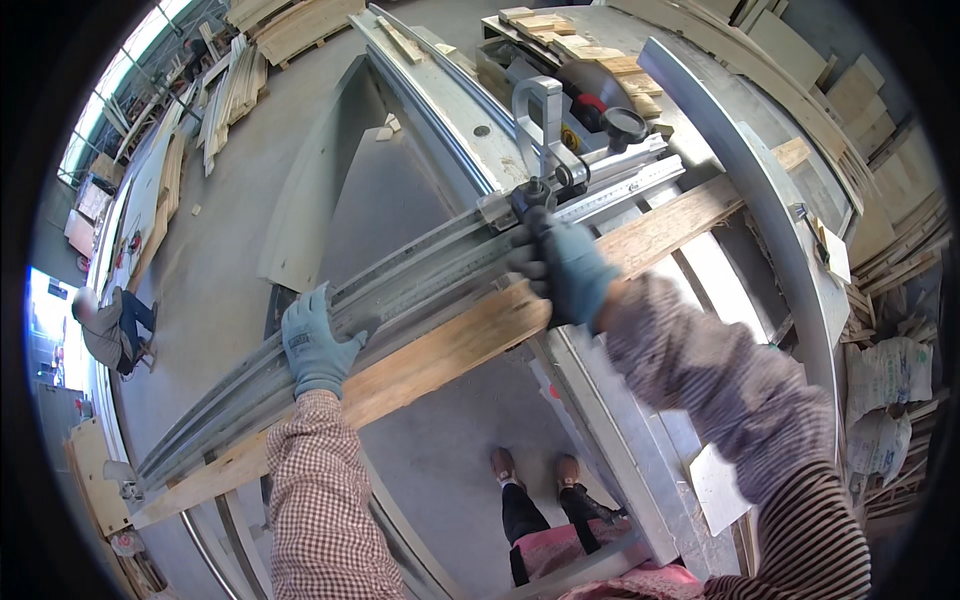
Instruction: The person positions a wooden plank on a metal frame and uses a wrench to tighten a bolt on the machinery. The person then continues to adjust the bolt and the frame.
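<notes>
My left hand (pixel 318 338), in a blue-grey glove, lies over a long aluminium rail (pixel 430 288) with its fingers stretched out and its thumb apart. Close to the rail's other end, my right hand (pixel 572 270), gloved alike and slightly blurred, is closed around a black handle (pixel 532 196). A long wooden board (pixel 440 352) runs along the near side of the rail and passes beneath my right hand. Just beyond the handle stands a looped metal bracket (pixel 540 125) with a round black knob (pixel 624 124).
A sliding machine table (pixel 440 100) stretches away ahead. Short wood pieces (pixel 575 45) lie behind a dark disc (pixel 600 85). A curved-looking metal beam (pixel 740 170) stands at right, white sacks (pixel 890 385) beyond it. Far left, another person (pixel 115 325) sits near stacked boards (pixel 165 205).
</notes>
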A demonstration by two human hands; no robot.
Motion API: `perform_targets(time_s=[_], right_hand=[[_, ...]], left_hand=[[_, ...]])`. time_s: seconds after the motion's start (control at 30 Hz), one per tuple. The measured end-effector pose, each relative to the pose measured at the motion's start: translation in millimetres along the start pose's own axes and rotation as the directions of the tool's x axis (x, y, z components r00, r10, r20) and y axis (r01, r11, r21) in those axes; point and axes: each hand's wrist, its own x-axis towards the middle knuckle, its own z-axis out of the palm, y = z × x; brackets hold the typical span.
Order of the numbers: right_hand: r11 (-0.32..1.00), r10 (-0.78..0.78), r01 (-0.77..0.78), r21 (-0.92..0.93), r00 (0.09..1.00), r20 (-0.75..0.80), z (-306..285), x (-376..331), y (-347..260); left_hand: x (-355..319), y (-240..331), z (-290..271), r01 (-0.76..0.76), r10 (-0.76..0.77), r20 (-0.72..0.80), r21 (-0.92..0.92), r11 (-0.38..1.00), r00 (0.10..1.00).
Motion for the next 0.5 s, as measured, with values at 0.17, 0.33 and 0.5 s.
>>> perform_targets(time_s=[0.17, 0.33, 0.5], right_hand=[[0.812, -0.151, 0.136, 0.567, 0.988, -0.020, 35, 23, 21], [0.994, -0.043, 0.034, 0.100, 0.996, 0.084, 10, -19, 10], [0.783, 0.093, -0.040, -0.621, 0.994, 0.054, -50, -19, -51]], left_hand=[[8, 9, 7, -0.032, 0.032, -0.013, -0.003, 0.999, 0.999], [-2, -5, 1, -0.010, 0.011, -0.006, 0.012, 1.000, 1.000], [1, 0, 2, -0.031, 0.033, -0.035, 0.041, 0.999, 0.999]])
